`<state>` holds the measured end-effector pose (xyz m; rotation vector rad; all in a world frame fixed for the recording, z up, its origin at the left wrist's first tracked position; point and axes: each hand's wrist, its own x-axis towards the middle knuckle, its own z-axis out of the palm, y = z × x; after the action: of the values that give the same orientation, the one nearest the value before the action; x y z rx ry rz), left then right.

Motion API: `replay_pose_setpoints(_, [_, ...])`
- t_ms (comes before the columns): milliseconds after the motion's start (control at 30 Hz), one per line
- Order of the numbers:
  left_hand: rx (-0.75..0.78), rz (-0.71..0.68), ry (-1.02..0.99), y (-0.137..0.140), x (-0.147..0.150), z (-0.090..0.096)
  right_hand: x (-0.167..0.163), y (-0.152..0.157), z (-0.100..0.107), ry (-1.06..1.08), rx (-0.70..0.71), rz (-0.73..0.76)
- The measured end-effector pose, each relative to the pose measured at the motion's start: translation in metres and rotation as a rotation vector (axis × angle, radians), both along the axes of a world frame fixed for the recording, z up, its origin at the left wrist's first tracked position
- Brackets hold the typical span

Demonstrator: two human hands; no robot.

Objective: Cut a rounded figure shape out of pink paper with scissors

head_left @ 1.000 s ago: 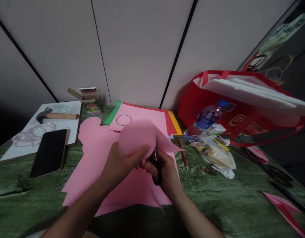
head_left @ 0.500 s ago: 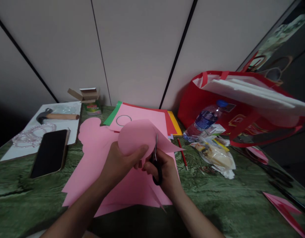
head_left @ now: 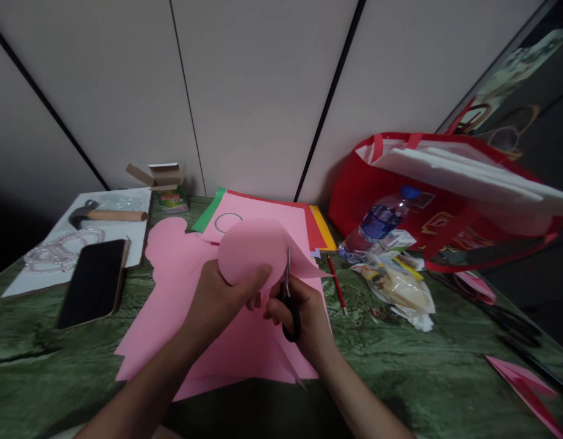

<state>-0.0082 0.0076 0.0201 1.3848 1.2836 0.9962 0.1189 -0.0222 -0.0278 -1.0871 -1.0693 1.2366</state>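
My left hand (head_left: 229,296) pinches a pink sheet of paper (head_left: 251,250) with a rounded edge, its thumb lying on top. In my right hand (head_left: 308,311) is a pair of scissors (head_left: 291,314) with black handles, its fingers through the loops. The narrow blades point away from me and lie against the right side of the rounded paper, where a pointed flap (head_left: 304,259) hangs off to the right. Beneath both hands, larger pink sheets (head_left: 171,305) are spread on the green table, one with a scalloped outline at upper left.
Left are a phone (head_left: 93,283), a hammer (head_left: 116,215), clear beads (head_left: 64,250) and a small box (head_left: 171,198). Coloured sheets (head_left: 324,228) lie behind. A red pencil (head_left: 337,285), bottle (head_left: 377,222), plastic wrappers (head_left: 402,286) and red bag (head_left: 354,177) are right.
The pointed flap's tip has shifted slightly left. Both hands keep nearly the same place, with the scissors still at the paper's right edge.
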Motion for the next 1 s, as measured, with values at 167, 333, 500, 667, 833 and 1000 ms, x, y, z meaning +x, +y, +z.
replay_pose_setpoints(167, [0.010,-0.012,-0.001,-0.0004,-0.0010,-0.0006,-0.0005,-0.0001,-0.0006,0.005,-0.005,0.004])
replay_pose_setpoints(333, [0.015,-0.020,-0.005,0.0002,-0.0002,0.0004,0.0005,0.0000,-0.0009,0.000,-0.024,0.015])
replay_pose_setpoints(500, [0.035,-0.014,-0.022,0.0010,-0.0012,-0.0013,0.0013,0.0000,-0.0014,-0.010,-0.018,0.036])
replay_pose_setpoints(667, [0.066,0.010,0.012,0.0009,-0.0006,-0.0008,0.0007,-0.0007,-0.0003,0.002,-0.020,0.029])
replay_pose_setpoints(833, [0.058,-0.017,-0.008,0.0011,0.0014,-0.0029,-0.0021,-0.0016,-0.0015,0.022,-0.026,0.034])
replay_pose_setpoints(1000, [0.019,0.006,0.011,0.0003,0.0020,-0.0045,-0.0048,-0.0029,-0.0032,0.055,-0.016,0.064])
